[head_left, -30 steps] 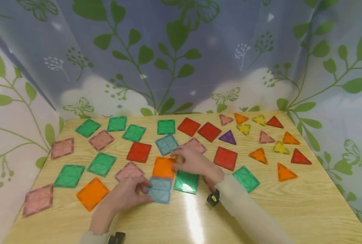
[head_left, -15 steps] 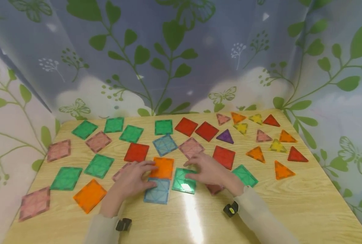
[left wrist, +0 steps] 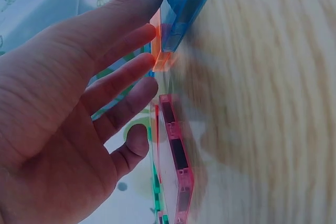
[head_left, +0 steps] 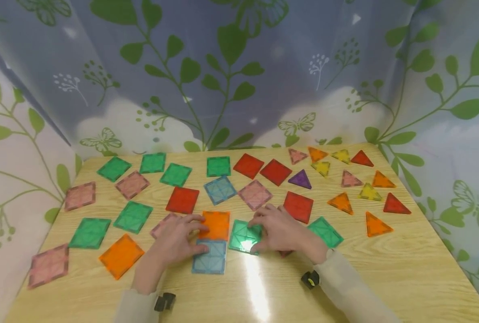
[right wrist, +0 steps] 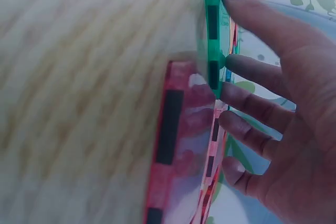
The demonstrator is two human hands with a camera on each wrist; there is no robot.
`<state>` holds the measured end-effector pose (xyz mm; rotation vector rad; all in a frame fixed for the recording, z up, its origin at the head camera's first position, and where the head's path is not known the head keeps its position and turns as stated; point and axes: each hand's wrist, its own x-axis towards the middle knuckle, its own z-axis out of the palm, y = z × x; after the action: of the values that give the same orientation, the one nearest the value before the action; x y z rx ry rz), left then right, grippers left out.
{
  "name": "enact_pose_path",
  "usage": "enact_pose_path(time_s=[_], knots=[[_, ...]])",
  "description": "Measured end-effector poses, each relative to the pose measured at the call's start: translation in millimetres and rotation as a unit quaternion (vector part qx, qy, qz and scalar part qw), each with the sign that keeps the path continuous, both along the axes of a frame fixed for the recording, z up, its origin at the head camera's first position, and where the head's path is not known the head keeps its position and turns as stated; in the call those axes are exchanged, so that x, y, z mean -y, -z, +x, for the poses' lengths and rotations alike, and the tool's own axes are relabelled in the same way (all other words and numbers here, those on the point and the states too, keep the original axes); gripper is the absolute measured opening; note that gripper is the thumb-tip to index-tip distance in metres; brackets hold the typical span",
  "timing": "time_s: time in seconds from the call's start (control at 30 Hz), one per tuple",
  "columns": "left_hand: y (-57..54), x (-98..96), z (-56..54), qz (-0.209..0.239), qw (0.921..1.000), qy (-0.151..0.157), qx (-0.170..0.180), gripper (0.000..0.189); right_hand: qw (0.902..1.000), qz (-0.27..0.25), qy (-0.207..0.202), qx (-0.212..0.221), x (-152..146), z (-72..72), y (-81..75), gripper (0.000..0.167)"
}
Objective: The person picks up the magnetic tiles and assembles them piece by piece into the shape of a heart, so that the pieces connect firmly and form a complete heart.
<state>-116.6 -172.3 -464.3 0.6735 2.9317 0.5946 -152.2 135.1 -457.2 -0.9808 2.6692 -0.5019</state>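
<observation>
In the middle of the table, an orange square magnetic tile [head_left: 216, 225] lies edge to edge with a blue one [head_left: 209, 258] on its near side. My left hand [head_left: 168, 246] touches both: fingertips on the orange tile, thumb on the blue. In the left wrist view its fingers are spread and slightly bent. Just to the right lies a green square tile [head_left: 239, 237], apart from that pair by a narrow gap. My right hand [head_left: 283, 231] touches the green tile with thumb and fingertips; its other fingers are loosely spread in the right wrist view. A reddish tile [right wrist: 170, 124] lies partly hidden under the right wrist.
Several loose square tiles lie around: a pink one [head_left: 164, 224] beside the left hand, an orange one [head_left: 121, 256] to the left, a blue one [head_left: 220, 190] and a red one [head_left: 298, 207] farther back. Triangular tiles such as a purple one [head_left: 301, 179] lie at right. Patterned cloth hangs behind.
My right hand has left the orange tile and come to the green tile. My left hand has reached onto the orange tile, and the orange and blue tiles have shifted slightly nearer.
</observation>
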Motion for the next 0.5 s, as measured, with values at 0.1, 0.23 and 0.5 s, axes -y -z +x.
enact_pose_path(time_s=[0.1, 0.23, 0.5], knots=[[-0.7, 0.6, 1.9, 0.013, 0.9999, 0.0, 0.003, 0.042, 0.9999, 0.016, -0.002, 0.0, 3.5, -0.4, -1.3, 0.068], [-1.4, 1.6, 4.1, 0.039, 0.9991, 0.001, 0.02, 0.041, 0.9998, 0.02, 0.001, -0.002, 4.7, -2.4, -1.0, 0.066], [0.0, 0.2, 5.2, 0.05, 0.9978, -0.008, 0.043, 0.042, 0.9998, 0.019, -0.006, -0.008, 5.3, -9.2, -0.3, 0.063]])
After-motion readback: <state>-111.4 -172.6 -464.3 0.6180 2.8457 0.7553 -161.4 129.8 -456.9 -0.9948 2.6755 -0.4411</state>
